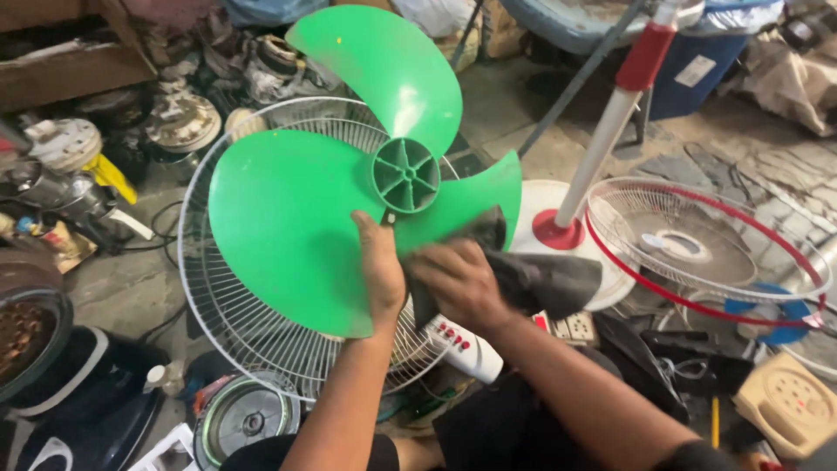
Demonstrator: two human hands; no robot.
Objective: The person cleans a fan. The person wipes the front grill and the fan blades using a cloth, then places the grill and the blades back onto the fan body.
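— What are your hands doing?

— My left hand (pixel 381 272) holds the green fan blade (pixel 288 231). My fingers are closed on its lower edge, and my thumb lies flat on the front, pointing up at the middle.

— And your other hand?

— My right hand (pixel 458 283) is just beside the left one. It is squeezed shut on a dark grey rag (pixel 545 281) and presses it on the blade. The rag hangs out past that hand, away from my left one.

— Where is the blade?

— Right in my grip, held up in front of me. It has three big wings and a round hub (pixel 406 174), just above my thumb.

— What is behind it?

— A white wire fan guard (pixel 253 336) is behind the blade and pokes out under my left hand. A white bar with red buttons (pixel 466 349) sits under my right wrist.

— And farther away?

— Past the rag is a round white fan base (pixel 610 283) with a white and red pole (pixel 610 131) going up. Beyond that lies another wire guard with a red rim (pixel 697 253). Far off past my left hand are old grey motors (pixel 183 122).
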